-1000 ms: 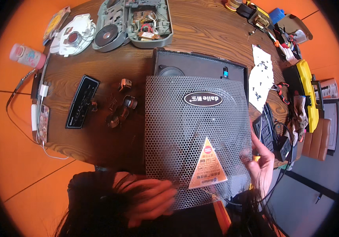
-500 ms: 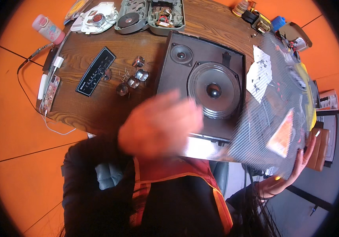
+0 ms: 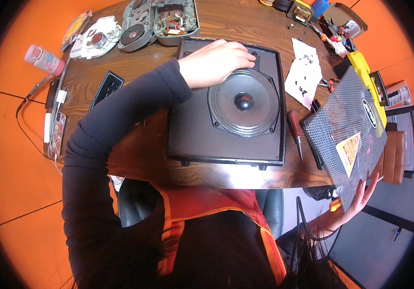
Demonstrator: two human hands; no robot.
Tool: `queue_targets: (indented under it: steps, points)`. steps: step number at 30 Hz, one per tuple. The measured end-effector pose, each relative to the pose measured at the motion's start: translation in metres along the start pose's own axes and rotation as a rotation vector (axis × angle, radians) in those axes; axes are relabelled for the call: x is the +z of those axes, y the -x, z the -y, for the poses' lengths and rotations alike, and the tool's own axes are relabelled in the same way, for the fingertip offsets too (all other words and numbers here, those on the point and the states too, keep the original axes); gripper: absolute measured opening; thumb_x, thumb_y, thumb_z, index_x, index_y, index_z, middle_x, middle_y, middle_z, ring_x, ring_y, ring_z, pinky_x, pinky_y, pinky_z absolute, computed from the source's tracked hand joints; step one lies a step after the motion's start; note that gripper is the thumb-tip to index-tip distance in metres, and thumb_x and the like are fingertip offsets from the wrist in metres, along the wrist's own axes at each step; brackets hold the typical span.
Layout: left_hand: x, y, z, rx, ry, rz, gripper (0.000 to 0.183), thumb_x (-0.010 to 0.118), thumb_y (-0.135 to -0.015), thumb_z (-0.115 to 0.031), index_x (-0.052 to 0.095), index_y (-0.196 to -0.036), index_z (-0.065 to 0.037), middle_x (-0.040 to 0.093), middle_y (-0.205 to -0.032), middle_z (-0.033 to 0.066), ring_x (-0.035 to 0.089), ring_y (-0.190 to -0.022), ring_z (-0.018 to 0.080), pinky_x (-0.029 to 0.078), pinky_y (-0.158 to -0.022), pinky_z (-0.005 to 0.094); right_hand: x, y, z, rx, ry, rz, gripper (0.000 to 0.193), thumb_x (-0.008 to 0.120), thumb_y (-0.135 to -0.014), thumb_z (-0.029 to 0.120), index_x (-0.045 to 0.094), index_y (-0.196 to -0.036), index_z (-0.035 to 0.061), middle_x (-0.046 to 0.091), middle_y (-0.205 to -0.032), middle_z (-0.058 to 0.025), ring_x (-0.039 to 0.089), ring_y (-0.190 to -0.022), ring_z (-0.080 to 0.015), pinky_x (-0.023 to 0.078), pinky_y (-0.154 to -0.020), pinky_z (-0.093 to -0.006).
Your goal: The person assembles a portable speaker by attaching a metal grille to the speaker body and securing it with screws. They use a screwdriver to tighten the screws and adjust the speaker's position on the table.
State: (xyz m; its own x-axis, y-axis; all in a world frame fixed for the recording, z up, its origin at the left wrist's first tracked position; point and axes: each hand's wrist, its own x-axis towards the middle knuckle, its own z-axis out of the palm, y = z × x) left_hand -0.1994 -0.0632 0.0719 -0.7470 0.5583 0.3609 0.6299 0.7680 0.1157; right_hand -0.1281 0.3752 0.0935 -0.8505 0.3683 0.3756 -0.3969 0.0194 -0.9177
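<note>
A black speaker cabinet [image 3: 192,135] lies on its back on the table, its large round woofer [image 3: 265,103] facing up. Across its upper part rests my left hand [image 3: 216,62], palm down, fingers extended close together and tips beside the woofer's rim. That hand hides the small tweeter. On the right, my right hand [image 3: 359,200] holds the lower edge of a black perforated speaker grille [image 3: 330,118], which slants over the table's right edge and has an orange-and-white triangular sticker. An orange tip [image 3: 335,205] shows by that hand; I cannot tell what it belongs to.
A red-handled screwdriver [image 3: 294,130] lies between cabinet and grille. Behind it, white paper [image 3: 303,72] carries small black pieces. At the back left are an opened grey device [image 3: 175,31] and a white round part [image 3: 96,38]. A black control panel [image 3: 106,87] is partly behind my left arm.
My left hand has swept from the cabinet's near left side up onto its far part. The grille has swung to the right, uncovering the screwdriver. The view has shifted a little.
</note>
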Motion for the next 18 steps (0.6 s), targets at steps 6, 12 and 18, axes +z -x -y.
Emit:
queue_targets:
  steps: [6, 12, 18]
  points:
    - [-0.002, -0.002, 0.006, -0.015, 0.078, -0.041, 0.031, 0.051, -0.085, -0.015, 0.057, -0.115, -0.006, 0.049, -0.128, 0.0098, 0.043, -0.121, 0.0258, 0.033, -0.1, 0.0378, 0.008, 0.012, -0.011, 0.057, 0.128, -0.028, 0.044, 0.049, -0.089, 0.008, 0.042, -0.132, 0.0053, 0.05, -0.124, -0.013, 0.058, -0.1, -0.0178, 0.052, -0.077, -0.0271]
    - [0.0, -0.001, -0.002, 0.055, 0.006, -0.038, 0.032, 0.051, -0.085, -0.013, 0.057, -0.115, -0.004, 0.052, -0.124, 0.0105, 0.045, -0.119, 0.0246, 0.034, -0.099, 0.0365, 0.025, 0.008, -0.009, 0.163, 0.066, -0.044, 0.044, 0.049, -0.089, 0.008, 0.042, -0.132, 0.005, 0.05, -0.123, -0.0131, 0.059, -0.097, -0.0179, 0.052, -0.078, -0.0277]
    - [-0.004, -0.01, -0.007, 0.14, -0.202, 0.015, 0.031, 0.054, -0.075, -0.011, 0.058, -0.103, -0.001, 0.058, -0.113, 0.0096, 0.053, -0.107, 0.0198, 0.04, -0.085, 0.0307, 0.036, 0.003, -0.015, 0.157, 0.067, -0.039, 0.045, 0.05, -0.087, 0.007, 0.042, -0.132, 0.0043, 0.051, -0.121, -0.0155, 0.059, -0.096, -0.0188, 0.051, -0.081, -0.0299]
